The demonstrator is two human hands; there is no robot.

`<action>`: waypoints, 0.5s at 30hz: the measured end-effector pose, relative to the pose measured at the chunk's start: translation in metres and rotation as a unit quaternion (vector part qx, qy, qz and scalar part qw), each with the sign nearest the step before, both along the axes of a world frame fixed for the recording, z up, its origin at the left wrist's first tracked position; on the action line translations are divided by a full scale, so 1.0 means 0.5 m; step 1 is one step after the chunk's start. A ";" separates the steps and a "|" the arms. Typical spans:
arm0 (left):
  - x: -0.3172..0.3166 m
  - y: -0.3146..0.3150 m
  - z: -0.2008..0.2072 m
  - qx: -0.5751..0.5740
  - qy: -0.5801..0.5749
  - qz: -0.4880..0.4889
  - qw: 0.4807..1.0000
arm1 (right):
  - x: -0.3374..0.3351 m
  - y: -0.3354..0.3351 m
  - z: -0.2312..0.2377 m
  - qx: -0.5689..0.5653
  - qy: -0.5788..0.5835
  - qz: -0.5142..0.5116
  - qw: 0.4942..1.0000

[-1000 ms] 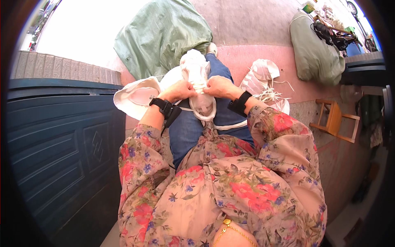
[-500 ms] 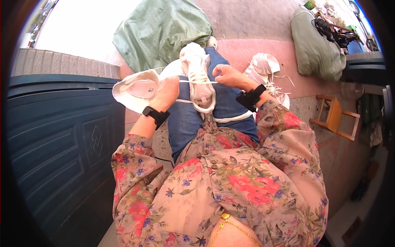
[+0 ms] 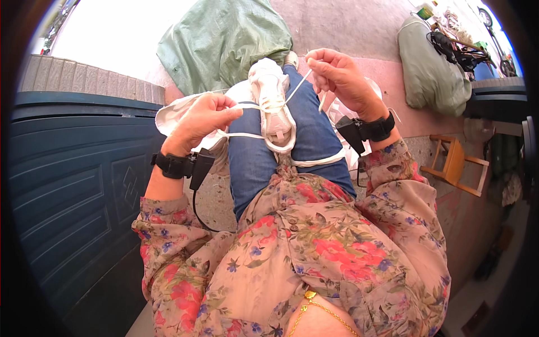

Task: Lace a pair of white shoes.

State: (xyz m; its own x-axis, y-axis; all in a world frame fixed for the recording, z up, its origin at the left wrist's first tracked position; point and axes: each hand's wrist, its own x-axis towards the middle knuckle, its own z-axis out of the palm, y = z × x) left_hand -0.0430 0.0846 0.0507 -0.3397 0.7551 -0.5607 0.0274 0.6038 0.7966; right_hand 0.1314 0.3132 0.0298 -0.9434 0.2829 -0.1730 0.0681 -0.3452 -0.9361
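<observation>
A white sneaker (image 3: 279,124) rests between my thighs, its toe pointing away from me and its heel opening toward me. My left hand (image 3: 210,115), left of the shoe, pinches one end of the white shoelace (image 3: 298,87). Beyond and to the right of the shoe, my right hand (image 3: 339,76) is raised and pinches the other end. The lace runs from both hands to the shoe's upper, where strands cross. A white band (image 3: 317,162) lies over my right thigh. More white shoe pieces (image 3: 174,115) sit beside my left leg, partly hidden by my left hand.
A green sheet-like cover (image 3: 224,45) lies ahead. At the far right stands a stuffed green sack (image 3: 429,67), with odds and ends behind it. A small wooden stool (image 3: 455,163) is on the right, and a dark blue panelled door (image 3: 84,185) on the left.
My hands have moved apart. The right hand has risen away from me, drawing its lace end up at a slant; the left has shifted left and slightly nearer.
</observation>
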 end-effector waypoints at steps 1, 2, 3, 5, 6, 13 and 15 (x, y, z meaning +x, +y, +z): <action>-0.005 -0.009 0.002 -0.020 0.019 -0.016 1.000 | 0.005 0.002 0.005 -0.071 0.043 -0.029 0.996; -0.019 -0.027 -0.010 -0.019 0.018 -0.016 1.000 | 0.011 0.002 0.002 -0.070 0.043 -0.028 0.996; -0.037 -0.052 -0.035 -0.040 0.053 -0.042 0.997 | 0.018 0.000 -0.003 -0.138 0.063 -0.049 0.987; -0.056 -0.091 -0.063 -0.145 0.225 -0.103 0.958 | 0.027 0.009 -0.053 -0.273 0.094 -0.064 0.955; -0.053 -0.098 -0.067 -0.195 0.370 -0.147 0.897 | 0.041 0.011 -0.096 -0.271 0.094 -0.067 0.956; -0.023 -0.087 -0.063 0.003 0.415 0.078 0.906 | 0.130 -0.044 -0.345 0.340 -0.293 -0.151 0.880; -0.007 -0.060 -0.023 0.056 0.214 0.221 0.950 | 0.128 -0.080 -0.296 0.511 -0.245 -0.152 0.810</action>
